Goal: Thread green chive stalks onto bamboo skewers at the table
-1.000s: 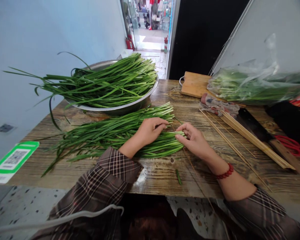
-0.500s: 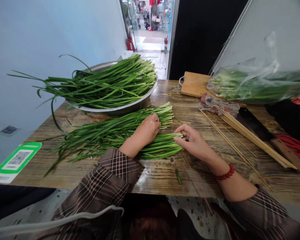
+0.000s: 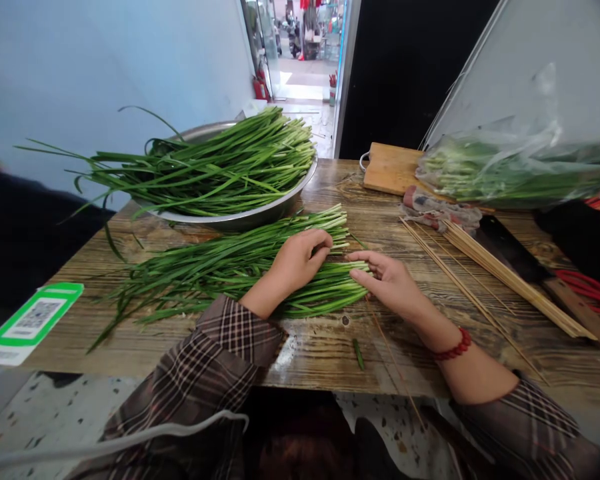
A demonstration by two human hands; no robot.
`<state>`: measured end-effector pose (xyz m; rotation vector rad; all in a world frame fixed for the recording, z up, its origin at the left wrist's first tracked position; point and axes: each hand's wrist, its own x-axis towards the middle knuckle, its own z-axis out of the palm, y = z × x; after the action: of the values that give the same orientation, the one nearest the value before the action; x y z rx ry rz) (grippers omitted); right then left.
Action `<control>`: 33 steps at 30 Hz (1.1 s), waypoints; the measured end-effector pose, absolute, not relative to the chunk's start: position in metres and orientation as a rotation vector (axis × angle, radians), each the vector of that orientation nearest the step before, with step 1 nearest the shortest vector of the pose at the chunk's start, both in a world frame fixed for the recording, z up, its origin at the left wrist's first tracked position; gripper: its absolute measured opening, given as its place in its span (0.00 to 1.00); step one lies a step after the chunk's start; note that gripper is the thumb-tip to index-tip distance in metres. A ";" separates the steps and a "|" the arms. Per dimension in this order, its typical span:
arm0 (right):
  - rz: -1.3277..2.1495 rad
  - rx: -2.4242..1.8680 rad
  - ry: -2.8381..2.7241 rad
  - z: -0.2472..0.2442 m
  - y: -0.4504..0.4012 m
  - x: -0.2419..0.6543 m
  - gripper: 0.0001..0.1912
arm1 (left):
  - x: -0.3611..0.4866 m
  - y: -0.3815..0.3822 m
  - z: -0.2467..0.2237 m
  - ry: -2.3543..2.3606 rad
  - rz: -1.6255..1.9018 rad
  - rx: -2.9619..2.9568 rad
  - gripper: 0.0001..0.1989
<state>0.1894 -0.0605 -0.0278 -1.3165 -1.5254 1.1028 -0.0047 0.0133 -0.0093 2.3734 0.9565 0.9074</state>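
Note:
Two loose bunches of garlic chives lie on the wooden table, pale cut ends to the right. My left hand reaches over the front bunch, its thumb and fingers curled together beside the pale ends of the back bunch. What is between those fingertips is hidden. At the right end of the front bunch is my right hand, thumb and fingers around the stem tips. A thin bamboo skewer slants from below this hand past the table edge. A short green scrap lies near it.
A steel basin heaped with chives stands behind. To the right are bundled skewers, a knife, red-handled scissors, a cutting board and a plastic bag of greens. A QR card lies left.
My left hand has shifted slightly right, its thumb and index finger now more visible. My right hand stays almost in place. A dark-clothed shape now shows beyond the table's left edge.

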 end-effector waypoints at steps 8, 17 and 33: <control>0.989 -1.269 -1.598 -0.025 -0.061 0.190 0.16 | 0.006 0.003 -0.005 1.030 0.955 2.148 0.03; 0.969 -1.246 -1.602 -0.027 -0.060 0.190 0.16 | 0.007 -0.001 -0.003 0.965 0.943 2.159 0.05; 0.939 -1.294 -1.619 -0.025 -0.061 0.190 0.17 | 0.008 -0.001 -0.001 0.952 0.984 2.128 0.05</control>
<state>0.1900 -0.0609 -0.0250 -1.2945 -1.6191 0.9386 0.0076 -0.0008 -0.0012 2.1275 0.9522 0.9842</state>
